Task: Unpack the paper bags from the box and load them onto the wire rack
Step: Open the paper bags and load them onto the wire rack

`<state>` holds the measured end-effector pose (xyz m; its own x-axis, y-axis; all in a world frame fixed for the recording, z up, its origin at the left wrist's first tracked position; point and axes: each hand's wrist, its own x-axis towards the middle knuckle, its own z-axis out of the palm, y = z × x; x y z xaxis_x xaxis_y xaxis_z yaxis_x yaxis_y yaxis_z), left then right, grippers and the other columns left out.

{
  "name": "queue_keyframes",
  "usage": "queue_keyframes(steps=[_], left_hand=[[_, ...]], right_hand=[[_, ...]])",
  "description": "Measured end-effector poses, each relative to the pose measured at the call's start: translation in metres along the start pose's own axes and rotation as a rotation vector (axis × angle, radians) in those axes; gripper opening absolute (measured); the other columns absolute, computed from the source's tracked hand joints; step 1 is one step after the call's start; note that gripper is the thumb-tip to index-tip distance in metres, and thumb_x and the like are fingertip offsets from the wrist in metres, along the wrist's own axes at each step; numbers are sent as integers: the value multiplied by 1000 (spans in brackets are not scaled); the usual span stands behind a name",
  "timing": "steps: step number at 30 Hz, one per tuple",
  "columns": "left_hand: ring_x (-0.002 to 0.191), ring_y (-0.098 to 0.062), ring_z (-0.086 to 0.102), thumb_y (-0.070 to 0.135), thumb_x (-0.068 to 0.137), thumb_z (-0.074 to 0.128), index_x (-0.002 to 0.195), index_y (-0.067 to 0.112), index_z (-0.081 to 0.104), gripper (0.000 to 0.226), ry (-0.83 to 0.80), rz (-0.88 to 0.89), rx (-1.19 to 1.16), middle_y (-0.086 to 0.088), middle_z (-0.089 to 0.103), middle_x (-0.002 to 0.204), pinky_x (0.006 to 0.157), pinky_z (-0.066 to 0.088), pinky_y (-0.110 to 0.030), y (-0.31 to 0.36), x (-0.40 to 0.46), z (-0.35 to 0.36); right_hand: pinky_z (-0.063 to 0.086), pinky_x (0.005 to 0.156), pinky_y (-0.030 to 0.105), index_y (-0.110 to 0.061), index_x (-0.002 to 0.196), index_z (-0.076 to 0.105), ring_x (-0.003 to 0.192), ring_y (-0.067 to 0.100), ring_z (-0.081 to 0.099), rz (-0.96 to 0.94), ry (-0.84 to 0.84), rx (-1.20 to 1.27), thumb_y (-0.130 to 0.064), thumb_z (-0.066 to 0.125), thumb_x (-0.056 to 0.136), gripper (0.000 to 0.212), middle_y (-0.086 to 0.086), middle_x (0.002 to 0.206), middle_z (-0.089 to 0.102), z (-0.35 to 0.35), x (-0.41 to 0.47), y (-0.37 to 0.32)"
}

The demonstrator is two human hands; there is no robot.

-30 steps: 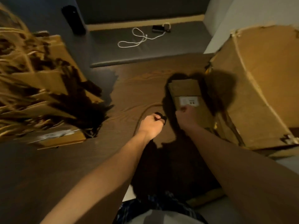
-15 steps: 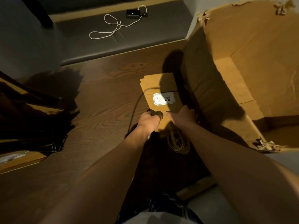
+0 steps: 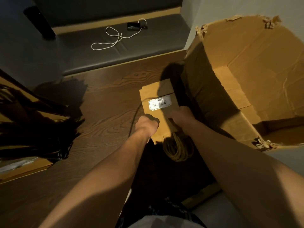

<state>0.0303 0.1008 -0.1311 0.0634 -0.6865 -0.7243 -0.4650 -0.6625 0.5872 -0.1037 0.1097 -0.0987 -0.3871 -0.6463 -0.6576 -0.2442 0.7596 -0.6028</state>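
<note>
Left hand (image 3: 146,125): curled, gripping the near left edge of the paper bag bundle (image 3: 160,111); something dark sits at its fingers, too shadowed to name.
Right hand (image 3: 180,115): curled over the bundle's near right edge, likely steadying it so both hands can lift it flat.
Bundle: between the hands, on the wooden floor (image 3: 107,116), white label (image 3: 159,102) just beyond them, twine handles (image 3: 178,149) bunched below.
Box (image 3: 246,79): just right of the right hand, open, interior partly shadowed.
Hidden: fingertips; the dark stack (image 3: 32,122) far left is cut off; whether it is the rack cannot be told.
</note>
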Motion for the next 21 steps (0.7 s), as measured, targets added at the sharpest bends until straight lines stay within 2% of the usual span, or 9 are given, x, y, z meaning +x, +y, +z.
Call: queue_keyframes(steps=[2, 4, 8, 10, 12, 14, 17, 19, 21], left_hand=[[92, -32, 65, 21, 83, 65, 102, 6, 61, 25, -32, 7, -30, -18, 67, 112, 72, 53, -35, -2, -4, -11], [113, -34, 58, 24, 84, 69, 130, 8, 48, 53, 3, 23, 25, -16, 56, 131, 96, 52, -40, -3, -9, -25], [150, -35, 6, 18, 80, 76, 158, 32, 4, 107, 282, 495, 487, -8, 4, 163, 121, 18, -52, 10, -40, -66], [152, -30, 3, 23, 83, 73, 154, 39, 21, 89, 275, 673, 811, -4, 9, 165, 121, 11, -53, 12, -50, -89], [138, -30, 40, 25, 89, 64, 135, 37, 49, 50, 141, 613, 905, -5, 48, 146, 113, 30, -45, 8, -54, -107], [110, -29, 60, 20, 91, 58, 113, 33, 60, 25, 95, 503, 663, -3, 65, 114, 94, 48, -39, -6, -51, -123], [102, -24, 64, 20, 96, 58, 108, 28, 59, 14, 226, 462, 196, 0, 68, 106, 93, 53, -42, -32, -40, -146], [106, -23, 66, 16, 99, 59, 121, 20, 58, 22, 199, 431, -220, -3, 69, 116, 96, 54, -44, -46, -43, -160], [106, -23, 68, 11, 99, 58, 126, 14, 57, 28, 105, 459, -486, -7, 69, 121, 95, 55, -43, -56, -47, -170]], right_hand=[[50, 66, 31, -12, 125, 55, 94, 23, 59, -88, -93, 17, -8, 59, 90, 36, 8, 116, 61, -5, -11, -11], [52, 77, 36, -15, 140, 46, 108, 26, 57, -212, -126, -75, -6, 62, 89, 54, 10, 130, 56, -7, -21, -22], [48, 97, 39, -20, 142, 46, 123, 29, 51, -509, -162, -762, -9, 56, 90, 54, 9, 138, 51, 3, -50, -61], [51, 90, 41, -25, 130, 55, 111, 26, 57, -653, -168, -1056, -14, 53, 90, 42, 5, 124, 58, 12, -71, -80], [51, 86, 39, -25, 107, 61, 97, 20, 58, -786, -143, -1229, -17, 52, 91, 20, 2, 109, 61, 24, -90, -94], [45, 96, 42, -26, 104, 58, 101, 20, 53, -917, 10, -1274, -18, 54, 90, 16, 4, 118, 58, 38, -97, -97], [32, 107, 48, -25, 146, 24, 136, 33, 27, -1022, 371, -1031, -28, 70, 81, 80, 13, 152, 25, 58, -95, -95], [25, 112, 49, -27, 153, -1, 145, 33, 14, -798, 216, -628, -39, 78, 76, 111, 12, 160, 8, 67, -96, -94], [31, 111, 47, -21, 154, 14, 142, 31, 29, -421, -199, -228, -40, 83, 72, 108, 9, 157, 26, 78, -93, -87]])
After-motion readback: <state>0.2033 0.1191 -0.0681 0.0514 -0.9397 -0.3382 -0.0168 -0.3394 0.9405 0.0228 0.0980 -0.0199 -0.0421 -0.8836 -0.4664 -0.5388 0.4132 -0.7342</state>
